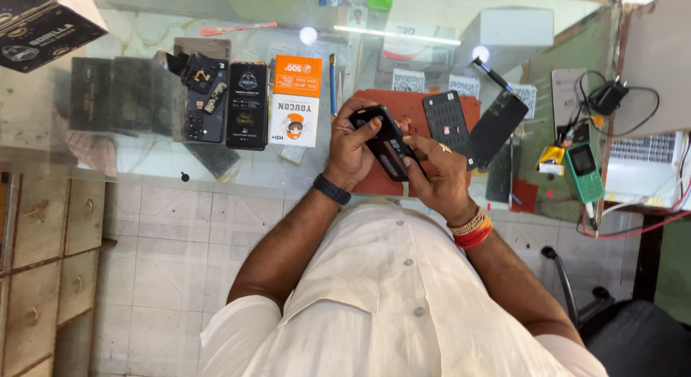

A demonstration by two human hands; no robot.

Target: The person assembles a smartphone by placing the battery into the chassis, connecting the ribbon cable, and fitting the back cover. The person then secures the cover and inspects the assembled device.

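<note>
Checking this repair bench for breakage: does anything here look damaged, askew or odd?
Yes. The black phone on the glass counter lies opened, back off, parts exposed, a loose piece askew on top. Both the left hand and right hand hold another dark phone; whether it is damaged is unclear.

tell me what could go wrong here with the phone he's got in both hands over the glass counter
1. The black phone is held in the air between the left hand and right hand; if a grip slips it may drop onto the red mat or the glass counter.
2. Loose parts lie close by, such as the perforated black panel; an elbow or wrist could knock them.
</note>
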